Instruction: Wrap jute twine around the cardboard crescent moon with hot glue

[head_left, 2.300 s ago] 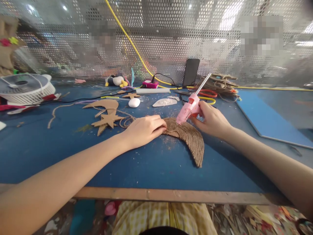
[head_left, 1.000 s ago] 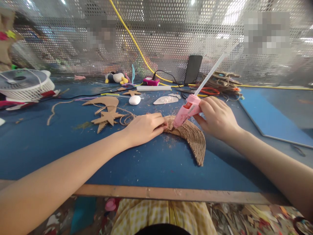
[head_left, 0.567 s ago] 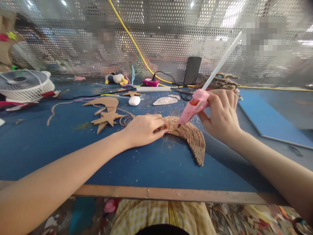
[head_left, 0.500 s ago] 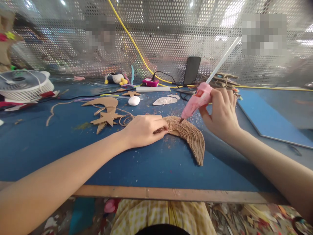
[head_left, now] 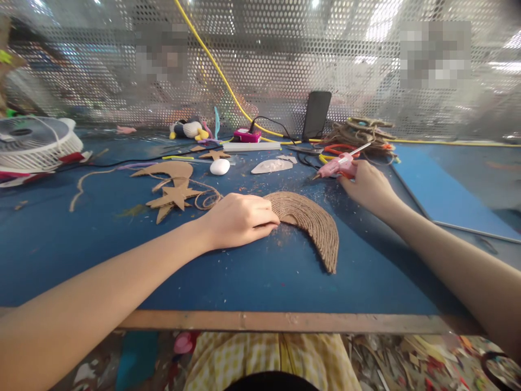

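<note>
My left hand [head_left: 242,220] is closed on the left end of a cardboard crescent covered with rows of jute twine [head_left: 315,222], which lies on the blue tabletop. The fingers hide that end. On the right, my right hand [head_left: 368,187] has its fingers around a pink hot glue gun [head_left: 334,166], low over the table with its nozzle pointing left. A pale glue stick [head_left: 360,149] sticks out of the gun's back. Loose twine [head_left: 208,198] and cardboard stars [head_left: 177,194] lie beyond my left hand, beside a bare cardboard crescent [head_left: 183,169].
A white egg-shaped piece [head_left: 220,166] and a white scrap [head_left: 272,166] lie mid-table. Behind are a pink power adapter [head_left: 247,136], a propped phone [head_left: 316,115] and a twine bundle [head_left: 360,133]. A white fan [head_left: 38,144] stands left, a blue board [head_left: 451,190] right.
My right hand has lowered the glue gun away from the crescent, back toward the table near the twine bundle; the gun is now tipped flatter. My left hand stays on the crescent.
</note>
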`<state>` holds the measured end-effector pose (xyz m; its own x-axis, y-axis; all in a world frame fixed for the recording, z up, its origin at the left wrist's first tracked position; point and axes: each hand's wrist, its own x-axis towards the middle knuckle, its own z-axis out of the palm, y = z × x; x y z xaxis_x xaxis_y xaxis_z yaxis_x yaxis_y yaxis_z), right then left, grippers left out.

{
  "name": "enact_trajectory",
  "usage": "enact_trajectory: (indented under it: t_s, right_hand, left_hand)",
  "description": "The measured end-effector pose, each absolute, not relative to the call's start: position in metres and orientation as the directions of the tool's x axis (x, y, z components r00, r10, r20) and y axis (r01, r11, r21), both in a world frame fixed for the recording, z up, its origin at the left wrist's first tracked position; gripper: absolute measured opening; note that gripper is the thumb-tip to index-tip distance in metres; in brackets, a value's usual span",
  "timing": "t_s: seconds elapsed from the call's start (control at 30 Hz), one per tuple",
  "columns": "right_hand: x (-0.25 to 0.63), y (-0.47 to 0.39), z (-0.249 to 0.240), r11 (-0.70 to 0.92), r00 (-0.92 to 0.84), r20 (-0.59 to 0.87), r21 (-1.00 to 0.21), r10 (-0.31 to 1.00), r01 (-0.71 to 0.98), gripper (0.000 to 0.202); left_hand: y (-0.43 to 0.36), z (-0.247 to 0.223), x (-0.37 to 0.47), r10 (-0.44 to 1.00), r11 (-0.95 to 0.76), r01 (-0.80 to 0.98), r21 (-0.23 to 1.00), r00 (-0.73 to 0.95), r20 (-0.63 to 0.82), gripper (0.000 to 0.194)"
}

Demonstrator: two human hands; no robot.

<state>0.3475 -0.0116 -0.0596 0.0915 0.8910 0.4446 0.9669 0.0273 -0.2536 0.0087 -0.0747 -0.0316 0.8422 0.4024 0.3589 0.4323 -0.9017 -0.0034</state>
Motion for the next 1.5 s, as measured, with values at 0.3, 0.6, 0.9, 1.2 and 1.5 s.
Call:
enact_trajectory:
  t_s: [0.3,0.6,0.9,1.2,1.5]
  right_hand:
    - [0.318,-0.037,-0.040,0.321,-0.165,0.640,-0.136,0.750,0.937,0.037]
    - [0.261,-0.101,-0.024,0.559,-0.519,0.332,-0.031,0.788,0.829,0.056]
    - [0.261,-0.093,-0.025,0.428,-0.347,0.424,-0.108,0.836,0.897,0.048]
    - [0.273,-0.082,-0.016,0.468,-0.349,0.759,0.067,0.550,0.881,0.050]
    - [0.253,-0.087,-0.014,0.773,-0.518,0.708,-0.062,0.480,0.631,0.064]
  left_hand:
    - [-0.077,-0.029,0.009,0.367,-0.905,0.418,-0.078,0.860,0.353,0.032]
    - [-0.084,-0.023,0.011,0.380,-0.862,0.466,-0.201,0.855,0.352,0.035]
    - [-0.088,-0.024,0.011,0.440,-0.862,0.505,-0.040,0.787,0.432,0.027]
    - [-0.088,-0.014,0.019,0.753,-0.573,0.682,0.454,0.220,0.620,0.022]
    - [-0.081,-0.007,0.021,0.962,-0.145,0.104,0.984,0.248,0.115,0.047]
